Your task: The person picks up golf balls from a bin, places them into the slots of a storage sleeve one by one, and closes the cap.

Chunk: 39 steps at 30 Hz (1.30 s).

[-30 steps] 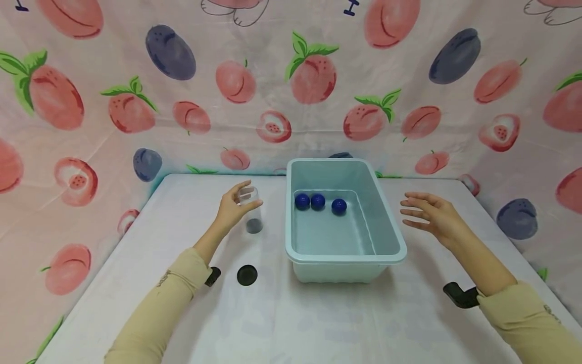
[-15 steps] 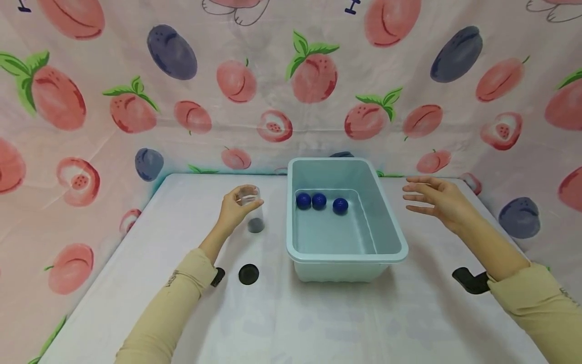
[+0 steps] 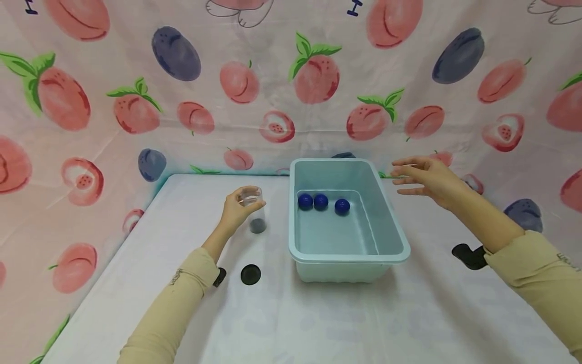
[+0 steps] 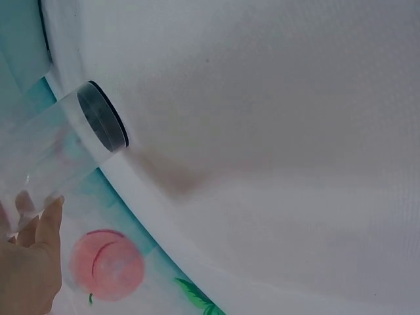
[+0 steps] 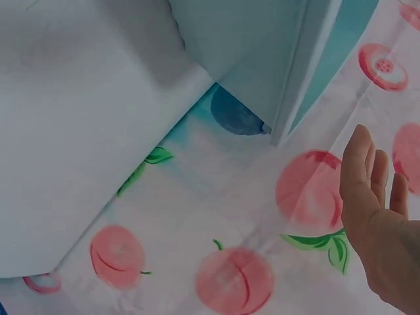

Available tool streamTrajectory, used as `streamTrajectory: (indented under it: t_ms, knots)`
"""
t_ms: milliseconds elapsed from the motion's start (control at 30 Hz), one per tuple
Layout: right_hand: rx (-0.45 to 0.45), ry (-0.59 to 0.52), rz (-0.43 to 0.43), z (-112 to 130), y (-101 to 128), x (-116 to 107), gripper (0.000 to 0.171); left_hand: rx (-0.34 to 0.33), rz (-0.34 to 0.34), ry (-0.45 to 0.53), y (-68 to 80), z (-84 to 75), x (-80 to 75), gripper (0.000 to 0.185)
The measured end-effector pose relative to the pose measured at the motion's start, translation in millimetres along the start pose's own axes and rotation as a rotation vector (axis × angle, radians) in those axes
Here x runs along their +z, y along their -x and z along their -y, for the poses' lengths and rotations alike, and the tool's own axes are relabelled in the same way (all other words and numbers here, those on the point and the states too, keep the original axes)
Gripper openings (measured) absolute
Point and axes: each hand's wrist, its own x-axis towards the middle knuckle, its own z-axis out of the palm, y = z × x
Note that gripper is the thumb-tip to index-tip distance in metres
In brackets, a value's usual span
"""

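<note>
My left hand (image 3: 236, 210) grips a clear plastic cup (image 3: 254, 210) with a dark base that stands on the white table (image 3: 291, 313), left of the tub. The left wrist view shows the same cup (image 4: 59, 157) with my fingers (image 4: 36, 256) on its rim. A light blue plastic tub (image 3: 400, 242) sits mid-table with three dark blue balls (image 3: 321, 201) at its far end. My right hand (image 3: 423, 174) hovers with straight, spread fingers beyond the tub's far right corner, holding nothing. In the right wrist view the fingers (image 5: 367, 177) point at the fruit-print cloth beside the tub's corner (image 5: 295, 79).
A round black lid (image 3: 250, 274) lies on the table near my left forearm. Fruit-print cloth (image 3: 291, 76) walls the table on the back and both sides. Black wrist-camera mounts (image 3: 468, 255) show at both sleeves.
My right hand has risen and moved away from me, toward the tub's far right corner. The left hand keeps its grip on the cup, which has not moved.
</note>
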Motion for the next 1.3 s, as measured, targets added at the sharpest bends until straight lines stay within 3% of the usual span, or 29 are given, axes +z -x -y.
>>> streamTrajectory:
  t_ms: [200,300,467,767,967,1167,1300]
  knots:
    - [0.009,0.1,-0.019,20,-11,11,0.052,-0.005,-0.006,-0.013,-0.9,-0.1,0.8,0.042]
    - [0.013,0.164,0.001,30,-17,17,0.059,-0.009,-0.007,-0.007,-0.5,0.3,0.0,0.042]
    - [0.034,0.22,0.06,41,-24,26,0.056,-0.004,0.007,-0.003,-2.4,5.8,0.5,0.043]
    - [0.118,0.264,0.119,59,-40,46,0.045,-0.004,-0.015,0.016,-18.8,36.6,1.2,0.044]
    - [0.17,0.26,0.129,65,-56,54,0.043,0.018,-0.049,-0.004,-19.9,38.5,2.6,0.04]
    - [0.202,0.266,0.134,65,-72,59,0.044,-0.004,-0.041,0.018,-18.7,37.3,2.2,0.042]
    - [0.226,0.251,0.123,63,-79,65,0.041,-0.026,-0.028,0.027,-8.4,19.9,1.2,0.043]
